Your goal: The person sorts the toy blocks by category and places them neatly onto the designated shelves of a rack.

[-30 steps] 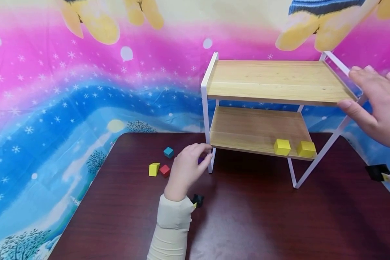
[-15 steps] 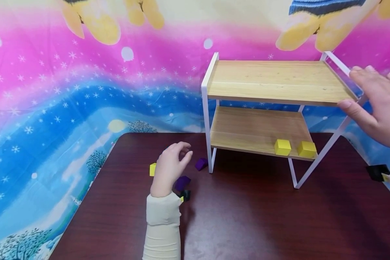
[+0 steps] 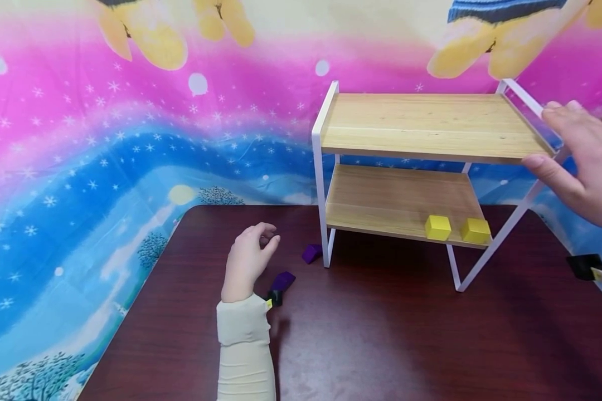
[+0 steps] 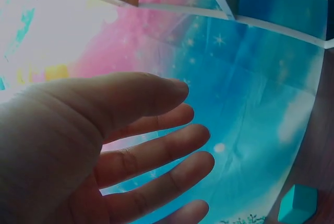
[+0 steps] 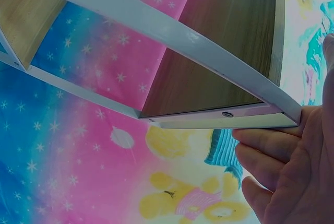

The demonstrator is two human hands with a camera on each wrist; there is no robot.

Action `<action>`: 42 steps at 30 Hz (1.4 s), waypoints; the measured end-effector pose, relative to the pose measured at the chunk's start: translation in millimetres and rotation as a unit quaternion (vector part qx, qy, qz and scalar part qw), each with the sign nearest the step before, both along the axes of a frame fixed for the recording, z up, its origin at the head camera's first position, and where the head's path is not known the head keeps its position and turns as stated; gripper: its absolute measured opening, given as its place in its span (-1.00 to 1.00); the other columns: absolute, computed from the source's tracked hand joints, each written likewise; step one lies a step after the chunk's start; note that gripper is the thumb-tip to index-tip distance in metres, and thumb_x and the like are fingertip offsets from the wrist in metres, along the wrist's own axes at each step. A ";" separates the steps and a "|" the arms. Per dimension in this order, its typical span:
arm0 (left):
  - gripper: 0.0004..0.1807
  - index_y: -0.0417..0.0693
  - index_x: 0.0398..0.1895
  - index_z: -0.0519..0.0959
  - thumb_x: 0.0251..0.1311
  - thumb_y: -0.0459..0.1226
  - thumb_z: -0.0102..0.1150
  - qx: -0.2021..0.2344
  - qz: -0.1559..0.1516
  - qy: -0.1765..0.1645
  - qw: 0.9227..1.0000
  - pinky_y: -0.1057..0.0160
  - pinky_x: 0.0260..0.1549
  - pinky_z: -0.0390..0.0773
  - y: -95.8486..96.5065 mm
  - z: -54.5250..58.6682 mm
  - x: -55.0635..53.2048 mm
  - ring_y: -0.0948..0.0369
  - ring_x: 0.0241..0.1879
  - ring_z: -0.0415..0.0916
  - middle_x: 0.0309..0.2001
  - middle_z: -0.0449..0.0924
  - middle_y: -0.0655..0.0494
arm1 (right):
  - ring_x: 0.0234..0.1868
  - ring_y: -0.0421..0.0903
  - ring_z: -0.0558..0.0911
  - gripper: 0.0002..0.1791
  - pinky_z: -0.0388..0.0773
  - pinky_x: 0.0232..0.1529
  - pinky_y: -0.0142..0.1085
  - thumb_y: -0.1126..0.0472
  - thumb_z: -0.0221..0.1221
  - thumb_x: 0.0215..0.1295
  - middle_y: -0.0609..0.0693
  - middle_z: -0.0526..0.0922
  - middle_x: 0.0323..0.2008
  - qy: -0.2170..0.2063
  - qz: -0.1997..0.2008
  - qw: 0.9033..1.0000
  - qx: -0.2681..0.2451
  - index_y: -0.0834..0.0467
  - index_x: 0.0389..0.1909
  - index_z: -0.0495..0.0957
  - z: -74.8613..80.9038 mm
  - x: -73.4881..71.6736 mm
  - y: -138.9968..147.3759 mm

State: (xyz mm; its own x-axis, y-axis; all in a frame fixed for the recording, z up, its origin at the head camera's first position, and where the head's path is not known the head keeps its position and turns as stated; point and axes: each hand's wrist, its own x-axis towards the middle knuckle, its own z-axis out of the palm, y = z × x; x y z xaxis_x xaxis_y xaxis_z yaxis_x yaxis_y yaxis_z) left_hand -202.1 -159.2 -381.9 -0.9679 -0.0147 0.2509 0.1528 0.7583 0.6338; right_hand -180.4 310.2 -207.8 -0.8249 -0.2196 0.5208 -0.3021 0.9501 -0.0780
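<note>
My left hand [image 3: 244, 259] hovers over the left part of the table with its fingers loosely bent; nothing shows between thumb and fingers [image 4: 162, 132] in the left wrist view. Just right of it lie two purple blocks [image 3: 283, 280], one close to the foot of a two-tier shelf rack. A teal block [image 4: 297, 204] sits low at the right of the left wrist view; in the head view it is hidden behind the hand. My right hand [image 3: 589, 161], fingers extended, rests on the upper right corner of the rack's white frame [image 5: 209, 57].
The shelf rack [image 3: 431, 122] stands at the back right of the dark wooden table [image 3: 371, 340]. Two yellow cubes [image 3: 438, 228] sit at the front right of its lower board. A printed cloth [image 3: 105, 145] hangs behind the table.
My left hand has moved left from beside the rack's left leg, uncovering two purple blocks and covering the yellow, red and teal ones. The right hand stays on the rack.
</note>
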 end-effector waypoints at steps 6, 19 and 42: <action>-0.69 -0.07 0.09 0.65 0.37 -0.15 0.24 0.003 0.014 -0.029 0.999 -0.06 -0.04 0.58 -6.3 -8.7 -4.1 0.01 -0.04 0.63 -0.04 0.68 -0.02 | 0.58 0.24 -0.06 -0.05 -0.34 0.56 0.05 -0.34 -0.29 0.56 0.42 0.06 0.50 0.002 0.004 1.000 -0.004 0.44 0.52 0.04 -0.2 -0.4 -0.1; -0.66 -0.09 0.15 0.63 0.37 -0.21 0.24 0.009 0.040 -0.086 0.995 -0.10 -0.02 0.59 -16.3 -26.9 -13.1 0.01 0.02 0.63 0.02 0.69 -0.03 | 0.58 0.25 -0.06 -0.05 -0.34 0.56 0.05 -0.34 -0.30 0.55 0.43 0.06 0.50 0.001 0.004 1.000 -0.003 0.43 0.52 0.03 -0.3 -1.3 1.4; -0.63 -0.19 0.15 0.62 0.29 -0.33 0.26 -0.015 0.042 -0.126 0.991 -0.14 0.13 0.52 -27.1 -46.5 -16.3 -0.10 0.15 0.53 0.11 0.62 -0.14 | 0.58 0.27 -0.08 -0.07 -0.35 0.55 0.08 -0.32 -0.28 0.57 0.43 0.04 0.51 -0.004 0.006 1.000 -0.006 0.43 0.52 0.02 -1.6 -0.1 1.1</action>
State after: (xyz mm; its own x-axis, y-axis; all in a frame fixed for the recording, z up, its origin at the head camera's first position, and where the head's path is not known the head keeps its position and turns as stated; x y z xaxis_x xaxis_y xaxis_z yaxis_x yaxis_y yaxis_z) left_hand -218.4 -186.3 -428.3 -0.9956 -0.0936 0.0037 -0.0711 0.7806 0.6209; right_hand -180.5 311.2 -209.4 -0.8262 -0.2235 0.5171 -0.3135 0.9451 -0.0925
